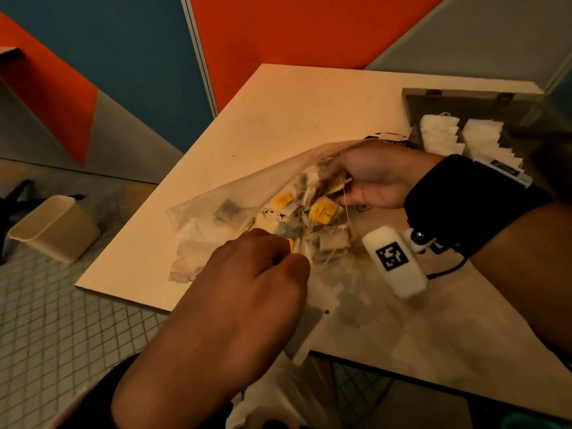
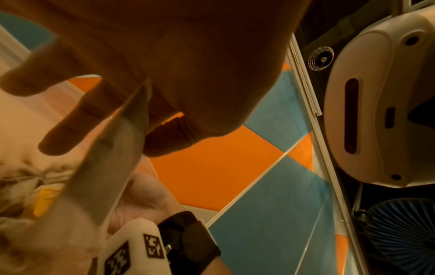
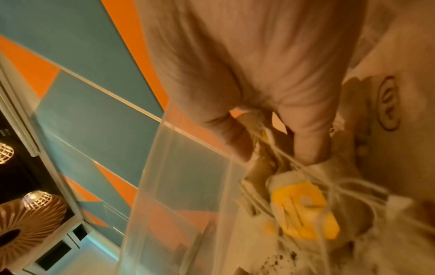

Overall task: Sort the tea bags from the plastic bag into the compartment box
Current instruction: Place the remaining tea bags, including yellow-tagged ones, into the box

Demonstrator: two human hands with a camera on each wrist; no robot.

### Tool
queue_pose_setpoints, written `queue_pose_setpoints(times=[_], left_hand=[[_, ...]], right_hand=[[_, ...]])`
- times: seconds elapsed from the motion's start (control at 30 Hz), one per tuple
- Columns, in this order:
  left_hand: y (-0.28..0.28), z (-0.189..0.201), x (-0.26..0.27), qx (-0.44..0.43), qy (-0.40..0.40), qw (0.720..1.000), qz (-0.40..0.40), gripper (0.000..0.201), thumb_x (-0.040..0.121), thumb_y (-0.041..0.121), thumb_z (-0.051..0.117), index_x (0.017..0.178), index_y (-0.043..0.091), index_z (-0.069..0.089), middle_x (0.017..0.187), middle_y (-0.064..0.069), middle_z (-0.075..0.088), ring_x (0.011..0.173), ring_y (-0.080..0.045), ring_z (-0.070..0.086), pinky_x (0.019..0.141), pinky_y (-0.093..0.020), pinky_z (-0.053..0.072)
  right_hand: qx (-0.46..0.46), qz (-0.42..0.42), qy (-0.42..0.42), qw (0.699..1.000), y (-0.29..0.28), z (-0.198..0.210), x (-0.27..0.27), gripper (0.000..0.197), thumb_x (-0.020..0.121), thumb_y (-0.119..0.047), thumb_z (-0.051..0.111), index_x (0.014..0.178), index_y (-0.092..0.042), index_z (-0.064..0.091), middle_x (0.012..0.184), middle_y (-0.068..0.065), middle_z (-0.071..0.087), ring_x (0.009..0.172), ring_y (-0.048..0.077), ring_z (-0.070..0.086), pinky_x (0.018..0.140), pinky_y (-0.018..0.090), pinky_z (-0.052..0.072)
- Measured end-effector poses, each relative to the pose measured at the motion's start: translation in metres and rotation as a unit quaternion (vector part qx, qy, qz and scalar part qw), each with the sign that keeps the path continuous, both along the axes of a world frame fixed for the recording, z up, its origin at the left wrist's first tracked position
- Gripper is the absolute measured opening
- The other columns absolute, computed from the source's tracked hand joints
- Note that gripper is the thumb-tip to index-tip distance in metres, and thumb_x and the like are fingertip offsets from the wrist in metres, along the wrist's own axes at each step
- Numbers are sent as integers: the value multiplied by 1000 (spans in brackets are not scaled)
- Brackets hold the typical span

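A clear plastic bag [image 1: 216,212] lies on the pale table [image 1: 278,103], mouth toward me, with several tea bags [image 1: 322,209] with yellow tags and strings inside. My left hand [image 1: 291,255] pinches the bag's near edge [image 2: 110,154] between thumb and fingers and holds it up. My right hand [image 1: 334,178] reaches into the mouth, and its thumb and fingers [image 3: 310,148] pinch a tangle of tea bags and strings just above a yellow tag [image 3: 303,210]. The compartment box [image 1: 464,100] stands at the back right with rows of white tea bags [image 1: 439,131] in it.
A small black packet [image 1: 390,139] lies just left of the box. Tea crumbs [image 1: 272,213] dot the table near the bag. A beige bin [image 1: 55,227] stands on the tiled floor to the left. The table's near edge [image 1: 123,297] runs close beneath my left hand.
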State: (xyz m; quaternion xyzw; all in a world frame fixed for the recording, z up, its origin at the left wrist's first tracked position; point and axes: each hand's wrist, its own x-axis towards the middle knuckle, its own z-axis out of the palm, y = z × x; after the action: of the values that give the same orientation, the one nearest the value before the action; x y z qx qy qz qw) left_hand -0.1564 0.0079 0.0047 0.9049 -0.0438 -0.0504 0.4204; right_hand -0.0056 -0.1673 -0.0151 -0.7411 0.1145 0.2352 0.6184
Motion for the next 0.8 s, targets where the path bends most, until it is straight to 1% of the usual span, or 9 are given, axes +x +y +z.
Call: queue_pose_setpoints(times=[0.03, 0.1, 0.2, 0.33, 0.47, 0.57, 0.67, 0.73, 0.8], left_hand=[[-2, 2, -1, 3, 0, 1000, -12, 52, 71, 40, 38, 98, 4, 63, 90, 0, 56, 83, -12, 54, 81, -49, 50], [-3, 5, -1, -5, 47, 999, 4, 53, 69, 40, 38, 100, 6, 64, 92, -1, 56, 82, -10, 51, 84, -53, 49], [-4, 8, -2, -22, 80, 996, 26, 49, 67, 43, 40, 96, 13, 65, 99, -1, 60, 83, -5, 51, 86, -54, 48], [-6, 9, -4, -13, 87, 996, 17, 47, 73, 48, 41, 97, 17, 66, 97, 6, 57, 85, -1, 49, 87, -49, 49], [-5, 9, -4, -3, 85, 996, 17, 50, 67, 44, 38, 96, 15, 65, 94, 3, 59, 82, -5, 52, 84, -52, 50], [-6, 8, -4, 0, 72, 997, 6, 47, 73, 47, 39, 94, 15, 66, 93, 2, 62, 81, -7, 54, 81, -51, 50], [-8, 6, -4, -10, 45, 999, 12, 38, 80, 42, 41, 95, 17, 65, 94, 6, 57, 85, 0, 49, 82, -43, 49], [-9, 6, -5, -20, 35, 999, 11, 32, 76, 41, 40, 88, 22, 62, 98, 13, 55, 83, 1, 49, 79, -41, 49], [-8, 4, -5, -13, 20, 1000, 5, 29, 75, 43, 38, 83, 24, 58, 96, 19, 51, 89, 7, 45, 80, -38, 48]], right_hand=[[0, 9, -10, 1000, -1, 2, -2, 36, 90, 6, 47, 124, 3, 57, 113, 21, 65, 98, 33, 67, 82, 41, 58], [-81, 43, -58, 994, -3, 3, -5, 32, 88, 4, 52, 118, -5, 58, 107, 20, 63, 88, 28, 63, 73, 37, 55], [-247, 96, -147, 953, -1, 5, -16, 41, 86, 2, 56, 123, -16, 57, 108, 16, 63, 82, 24, 57, 61, 31, 46], [-430, 229, -236, 841, -1, 8, -32, 37, 85, -9, 60, 119, -22, 58, 124, 4, 57, 104, 21, 57, 83, 32, 50], [-459, 278, -242, 808, -7, 18, -52, 42, 82, -23, 70, 122, -27, 56, 119, -3, 55, 104, 16, 54, 80, 27, 45], [-468, 344, -188, 792, -13, 18, -61, 72, 73, -43, 79, 134, -38, 41, 126, -12, 49, 107, 11, 51, 79, 25, 44], [-449, 376, -173, 792, -12, -1, -59, 89, 66, -48, 83, 140, -37, 35, 137, -13, 46, 115, 12, 49, 89, 25, 43], [-458, 376, -188, 783, -11, -12, -56, 80, 69, -45, 80, 137, -29, 41, 133, -6, 52, 112, 16, 52, 88, 28, 45], [-469, 354, -207, 782, -10, -16, -52, 56, 77, -37, 75, 125, -21, 51, 117, -2, 58, 98, 17, 54, 74, 27, 42]])
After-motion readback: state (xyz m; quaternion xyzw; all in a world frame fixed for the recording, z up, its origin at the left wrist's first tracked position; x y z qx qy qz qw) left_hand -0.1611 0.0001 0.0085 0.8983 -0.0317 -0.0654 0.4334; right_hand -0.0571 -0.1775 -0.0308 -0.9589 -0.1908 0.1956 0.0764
